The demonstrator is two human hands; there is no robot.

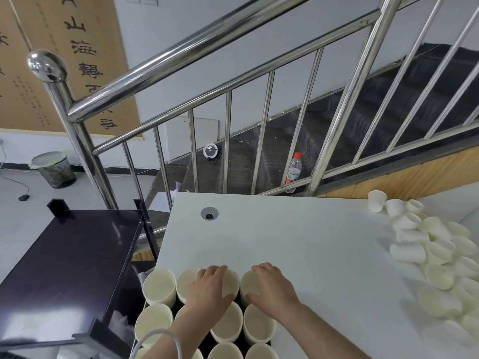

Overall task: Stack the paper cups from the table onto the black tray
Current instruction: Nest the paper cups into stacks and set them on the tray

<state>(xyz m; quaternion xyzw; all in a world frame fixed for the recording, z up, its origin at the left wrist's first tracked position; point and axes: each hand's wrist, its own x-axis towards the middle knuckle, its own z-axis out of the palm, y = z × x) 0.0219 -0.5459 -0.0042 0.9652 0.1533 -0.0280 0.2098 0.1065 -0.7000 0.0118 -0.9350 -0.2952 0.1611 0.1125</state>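
The one head-worn camera is looking steeply forward and down from close above the table (298, 237), its wide lens curving the railing (207, 42) beyond the table's far edge. Cups (159, 286) are sitting nearest, at the table's near edge.

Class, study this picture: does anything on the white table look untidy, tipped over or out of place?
Yes. The loose paper cups at the table's right edge lie in a jumbled heap, many on their sides, unlike the upright cups in neat rows near both hands.

Matt paper cups (438, 255), polished steel railing (181, 58)
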